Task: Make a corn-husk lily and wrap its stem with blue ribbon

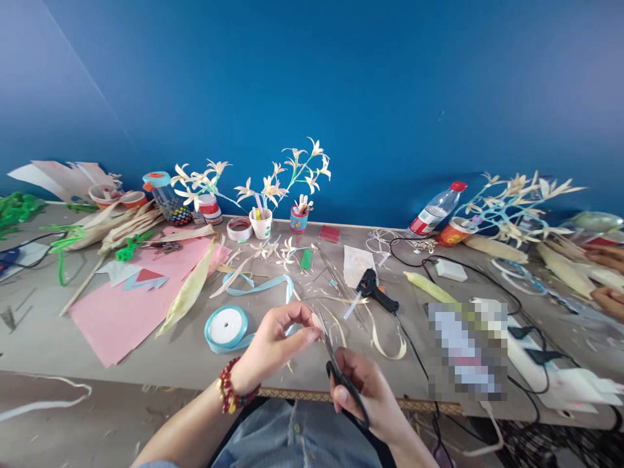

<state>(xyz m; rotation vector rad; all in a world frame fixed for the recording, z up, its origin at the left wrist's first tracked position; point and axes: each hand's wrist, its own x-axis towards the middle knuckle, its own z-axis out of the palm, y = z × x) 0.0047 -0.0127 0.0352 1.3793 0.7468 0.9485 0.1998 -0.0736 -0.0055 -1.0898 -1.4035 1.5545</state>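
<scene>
My left hand (275, 341), with a red bead bracelet at the wrist, pinches a small pale strip (316, 321) that looks like corn husk. In my right hand (375, 390) are black-handled scissors (358, 404), fingers through the loops. Their blades point up and left and meet the strip by my left fingertips; whether they are fully closed is hard to see. Left of my left hand lies a spool of light blue ribbon (227, 326). A black glue gun (377, 290) rests beyond my right hand, and loose husk flowers (286, 255) lie farther back.
Pink paper (117, 318) and a pale green husk (188, 296) lie at left. Husk flowers stand in a white cup (261, 224) and an orange cup (453, 233). A bottle (436, 209), a pixelated patch (465, 351) and a power strip (541, 370) are right, near another person's hand (609, 300).
</scene>
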